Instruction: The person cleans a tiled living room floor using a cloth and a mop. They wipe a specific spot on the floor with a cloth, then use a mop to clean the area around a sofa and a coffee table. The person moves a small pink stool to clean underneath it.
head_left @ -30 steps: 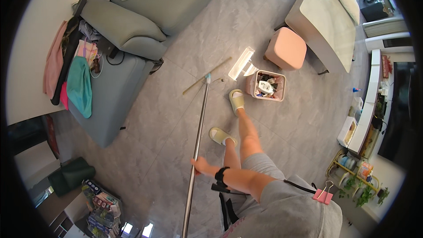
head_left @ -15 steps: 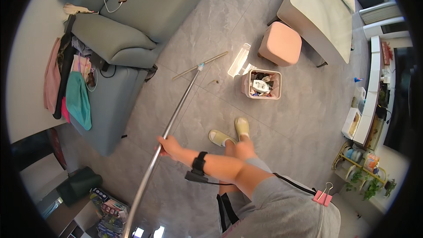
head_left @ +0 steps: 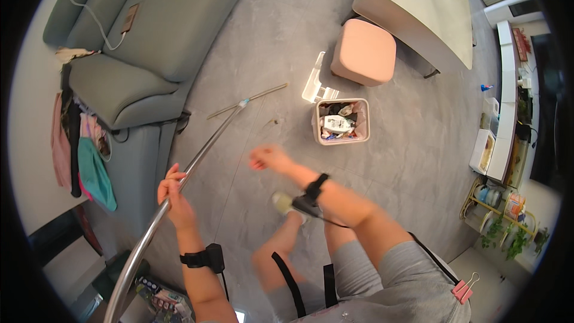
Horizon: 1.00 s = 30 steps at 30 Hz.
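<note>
My left hand (head_left: 173, 196) is closed around the shiny metal handle of a floor squeegee, fingers wrapped loosely. The squeegee's (head_left: 209, 142) handle slants from the lower left up to a thin straight crossbar, which lies on the floor with a light-blue joint at its middle. My right hand (head_left: 271, 158) hangs over the floor to the right of the handle, apart from it. Motion blurs its fingers, and I see nothing clearly held. A small bit of debris (head_left: 274, 121) lies on the grey floor just this side of the crossbar.
A bin (head_left: 315, 121) filled with rubbish stands ahead, beside a white dustpan-like piece (head_left: 312, 84) and a pink stool (head_left: 366, 51). Behind is a pale table (head_left: 418, 6). On the left is a grey-green sofa (head_left: 161, 18) with clothes (head_left: 95, 170); shelves (head_left: 502, 215) stand right.
My right hand has let go of the handle and moved to the right. My left hand has come into view and grips the handle. One foot has stepped back, and the view has shifted.
</note>
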{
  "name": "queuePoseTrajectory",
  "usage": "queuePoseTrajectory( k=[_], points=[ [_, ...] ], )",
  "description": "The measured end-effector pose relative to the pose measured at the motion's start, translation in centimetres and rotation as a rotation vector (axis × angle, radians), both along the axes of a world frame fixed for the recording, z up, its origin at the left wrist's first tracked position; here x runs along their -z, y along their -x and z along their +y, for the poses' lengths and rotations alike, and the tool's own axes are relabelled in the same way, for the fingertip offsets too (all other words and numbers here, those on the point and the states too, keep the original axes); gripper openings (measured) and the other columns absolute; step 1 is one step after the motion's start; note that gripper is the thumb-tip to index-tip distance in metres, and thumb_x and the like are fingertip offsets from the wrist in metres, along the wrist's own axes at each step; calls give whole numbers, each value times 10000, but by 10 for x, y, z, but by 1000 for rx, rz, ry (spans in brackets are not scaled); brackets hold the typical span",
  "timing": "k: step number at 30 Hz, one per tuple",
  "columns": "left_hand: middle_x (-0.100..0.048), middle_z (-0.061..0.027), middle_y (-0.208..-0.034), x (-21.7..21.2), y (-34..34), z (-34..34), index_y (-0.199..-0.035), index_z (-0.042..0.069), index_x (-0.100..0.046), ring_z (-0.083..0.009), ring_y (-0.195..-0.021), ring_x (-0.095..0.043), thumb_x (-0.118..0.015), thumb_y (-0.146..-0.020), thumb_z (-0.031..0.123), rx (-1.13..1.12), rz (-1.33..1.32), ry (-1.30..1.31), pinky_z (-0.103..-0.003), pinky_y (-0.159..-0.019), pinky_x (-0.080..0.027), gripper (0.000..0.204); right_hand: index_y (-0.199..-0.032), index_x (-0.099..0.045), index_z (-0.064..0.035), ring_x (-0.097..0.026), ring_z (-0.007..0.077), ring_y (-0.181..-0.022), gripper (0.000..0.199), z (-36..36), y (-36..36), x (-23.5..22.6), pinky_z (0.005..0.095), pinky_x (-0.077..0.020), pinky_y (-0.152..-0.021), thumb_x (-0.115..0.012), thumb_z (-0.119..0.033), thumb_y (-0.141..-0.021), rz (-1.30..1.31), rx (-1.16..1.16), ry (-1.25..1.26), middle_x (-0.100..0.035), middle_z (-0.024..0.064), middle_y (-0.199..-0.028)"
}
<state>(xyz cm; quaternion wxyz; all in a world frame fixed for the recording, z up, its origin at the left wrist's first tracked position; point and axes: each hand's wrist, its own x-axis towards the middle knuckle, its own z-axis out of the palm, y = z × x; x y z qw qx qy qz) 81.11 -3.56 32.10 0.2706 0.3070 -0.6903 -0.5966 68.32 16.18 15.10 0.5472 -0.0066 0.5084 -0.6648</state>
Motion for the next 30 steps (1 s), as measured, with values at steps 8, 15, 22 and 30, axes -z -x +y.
queuePoseTrajectory(
  k=[8, 15, 22, 30],
  points=[
    [-348, -22, -599, 136, 59, -19, -655, 98, -306, -145, -620, -375, -381, -972, 181, 78, 335, 19, -369, -810, -402, 336, -789, -665, -82, -620, 342, -757, 109, 247, 153, 141, 443, -495, -671, -578, -138, -756, 1200, -131, -1120, -642, 158, -787],
    [-356, -14, -611, 211, 71, -30, -690, 81, -343, -123, -603, -374, -388, -970, 167, 144, 413, 91, -311, -710, -383, 296, -741, -676, -95, -619, 321, -754, 108, 262, 178, 194, 407, -503, -674, -606, -91, -659, 1544, -485, -1069, -634, 139, -807],
    [-391, -10, -609, 280, 54, -30, -704, 67, -385, -114, -590, -404, -411, -945, 123, 63, 530, 33, -308, -727, -410, 249, -669, -601, -58, -612, 293, -685, 78, 238, 173, 162, 377, -493, -613, -654, -100, -630, 1540, -270, -1033, -607, 122, -661],
    [-378, 2, -571, 297, 33, -27, -694, 69, -390, -95, -552, -401, -411, -948, 133, 93, 431, 45, -341, -781, -437, 263, -732, -467, -9, -634, 177, -523, 106, 242, 159, 112, 275, -508, -445, -561, -22, -779, 933, 166, -829, -590, 95, -650]
  ],
)
